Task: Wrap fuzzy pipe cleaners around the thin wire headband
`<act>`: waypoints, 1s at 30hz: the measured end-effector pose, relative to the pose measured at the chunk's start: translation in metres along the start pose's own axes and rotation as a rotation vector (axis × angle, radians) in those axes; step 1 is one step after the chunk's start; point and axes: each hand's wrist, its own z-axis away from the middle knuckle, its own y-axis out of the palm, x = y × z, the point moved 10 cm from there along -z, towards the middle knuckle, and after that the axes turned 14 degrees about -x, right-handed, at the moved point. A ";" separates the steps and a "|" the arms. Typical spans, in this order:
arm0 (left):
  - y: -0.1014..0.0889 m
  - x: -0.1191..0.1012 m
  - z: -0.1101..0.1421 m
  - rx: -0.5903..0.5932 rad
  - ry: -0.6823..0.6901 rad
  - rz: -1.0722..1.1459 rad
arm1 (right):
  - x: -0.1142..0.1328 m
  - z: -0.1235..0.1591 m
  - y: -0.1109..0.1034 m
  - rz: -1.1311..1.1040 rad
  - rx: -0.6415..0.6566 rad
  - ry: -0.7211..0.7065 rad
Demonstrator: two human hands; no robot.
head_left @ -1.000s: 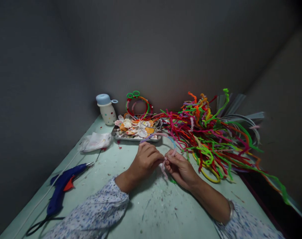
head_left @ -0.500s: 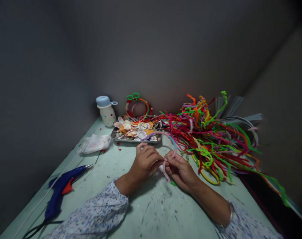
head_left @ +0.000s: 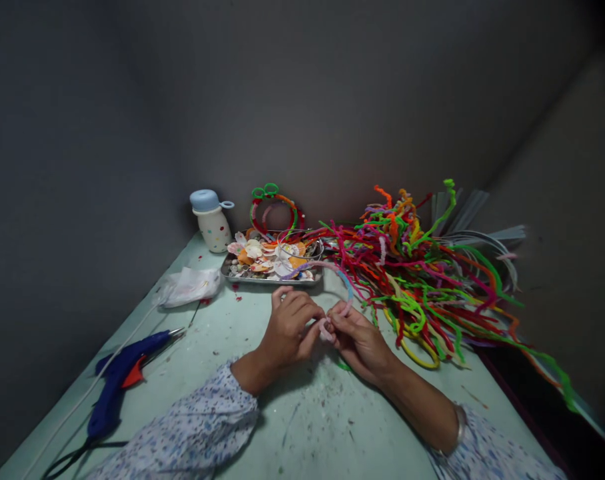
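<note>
We see the left hand (head_left: 288, 328) and right hand (head_left: 360, 343) close together near the middle of the pale green desk (head_left: 302, 427), fingers curled and pinching the end of a pink-and-blue fuzzy pipe cleaner (head_left: 338, 275), its arc rising toward the far edge, just in front of a shallow steel tray (head_left: 272, 281) of small craft pieces, with a tangled multicoloured heap of pipe cleaners (head_left: 422, 287) to the right. We reckon a tight pinch right at the bend works best, so the wire can't spring loose; the fingers hide the exact wrap.
</note>
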 end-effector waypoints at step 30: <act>0.008 0.012 0.006 -0.035 -0.153 0.159 | 0.001 -0.003 -0.002 0.062 -0.031 -0.029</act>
